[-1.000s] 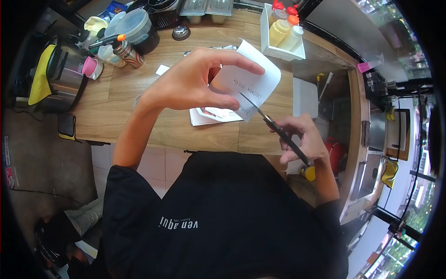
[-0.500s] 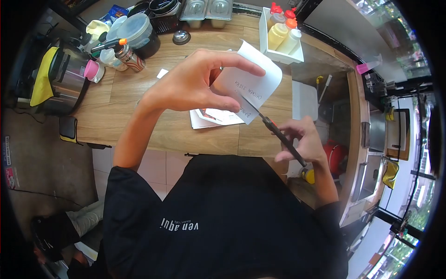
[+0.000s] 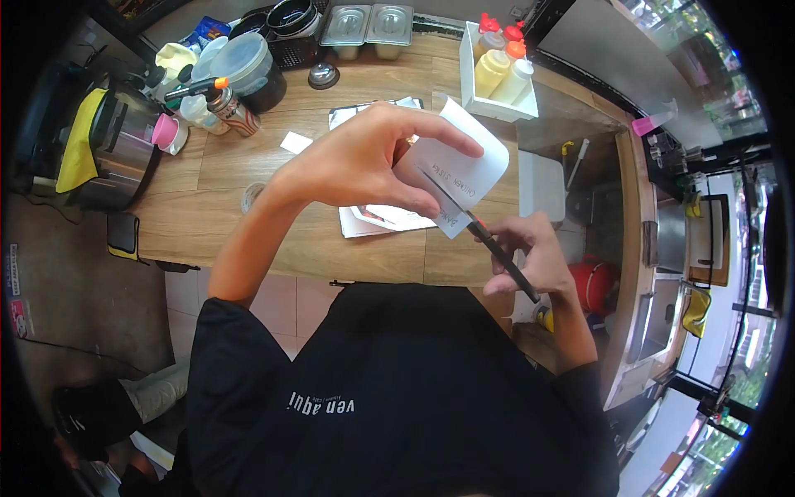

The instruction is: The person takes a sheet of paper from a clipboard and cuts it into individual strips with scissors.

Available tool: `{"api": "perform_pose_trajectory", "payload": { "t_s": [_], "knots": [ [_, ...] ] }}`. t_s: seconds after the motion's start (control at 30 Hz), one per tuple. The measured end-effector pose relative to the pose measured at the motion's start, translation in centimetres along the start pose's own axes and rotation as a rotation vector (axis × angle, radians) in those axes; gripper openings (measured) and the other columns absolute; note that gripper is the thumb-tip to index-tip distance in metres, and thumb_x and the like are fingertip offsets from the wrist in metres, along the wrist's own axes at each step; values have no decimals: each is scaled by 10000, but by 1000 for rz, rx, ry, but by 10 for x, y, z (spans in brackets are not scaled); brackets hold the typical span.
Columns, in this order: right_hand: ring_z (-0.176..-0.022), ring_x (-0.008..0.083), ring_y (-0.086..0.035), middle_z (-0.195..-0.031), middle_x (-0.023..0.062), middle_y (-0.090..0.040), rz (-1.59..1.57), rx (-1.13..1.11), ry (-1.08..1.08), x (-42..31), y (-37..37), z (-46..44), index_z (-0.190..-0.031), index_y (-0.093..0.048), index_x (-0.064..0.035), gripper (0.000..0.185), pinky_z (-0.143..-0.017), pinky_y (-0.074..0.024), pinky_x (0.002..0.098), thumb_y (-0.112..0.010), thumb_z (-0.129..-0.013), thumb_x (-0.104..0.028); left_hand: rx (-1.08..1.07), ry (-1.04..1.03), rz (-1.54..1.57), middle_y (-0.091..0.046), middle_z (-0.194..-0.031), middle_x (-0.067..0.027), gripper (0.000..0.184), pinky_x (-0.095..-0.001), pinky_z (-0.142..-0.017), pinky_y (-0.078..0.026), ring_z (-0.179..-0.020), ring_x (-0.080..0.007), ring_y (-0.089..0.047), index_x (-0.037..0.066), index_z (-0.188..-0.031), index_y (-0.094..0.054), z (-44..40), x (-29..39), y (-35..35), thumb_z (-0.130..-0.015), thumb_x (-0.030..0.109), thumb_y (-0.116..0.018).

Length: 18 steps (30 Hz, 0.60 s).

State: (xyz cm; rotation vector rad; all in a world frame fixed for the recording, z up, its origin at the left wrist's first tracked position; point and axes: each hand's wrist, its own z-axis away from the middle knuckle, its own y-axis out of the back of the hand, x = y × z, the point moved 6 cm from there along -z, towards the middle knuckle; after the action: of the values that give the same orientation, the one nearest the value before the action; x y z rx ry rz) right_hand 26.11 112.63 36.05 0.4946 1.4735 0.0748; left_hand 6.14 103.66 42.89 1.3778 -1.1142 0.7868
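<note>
My left hand is curved round a sheet of white paper, pinching it between thumb and fingers above the table. Handwriting on the paper reads something like "CHICKEN SISIG", with another line partly hidden. In my right hand is a pair of black-handled scissors, seen nearly edge-on. Their blade lies along the paper between the written lines. Beneath my left hand, printed sheets rest on the wooden table, partly covered. A small white paper piece lies left of them.
A white caddy of squeeze bottles stands at the back right. Toward the back are a call bell, lidded metal pans, a lidded tub and a torch canister. Another person's leg shows at lower left.
Both hands, the paper and the scissors appear slightly lower and further right. The blade reaches further across the paper, and more of the printed sheets shows behind my left hand.
</note>
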Motion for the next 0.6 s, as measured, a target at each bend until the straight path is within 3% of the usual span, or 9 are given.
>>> {"api": "perform_pose_trajectory", "payload": {
  "t_s": [0.23, 0.6],
  "knots": [
    [-510, 66, -549, -562, -3, -556, -5, 1, -14, -1, -1, -5, -961, -693, 53, 659, -499, -422, 203, -949, -550, -395, -6, 10, 122, -632, -1210, -101, 633, -311, -838, -617, -1073, -200, -650, 36, -1255, -628, -6, -9, -3, -665, -111, -800],
    [-524, 62, -555, -581, -2, -574, -18, 11, 12, -3, -2, -16, -947, -696, 45, 645, -499, -410, 196, -948, -563, -407, -29, 8, 66, -640, -1178, -101, 621, -314, -838, -612, -1063, -202, -653, 33, -1250, -631, -10, -6, 1, -668, -101, -800]
  ]
}}
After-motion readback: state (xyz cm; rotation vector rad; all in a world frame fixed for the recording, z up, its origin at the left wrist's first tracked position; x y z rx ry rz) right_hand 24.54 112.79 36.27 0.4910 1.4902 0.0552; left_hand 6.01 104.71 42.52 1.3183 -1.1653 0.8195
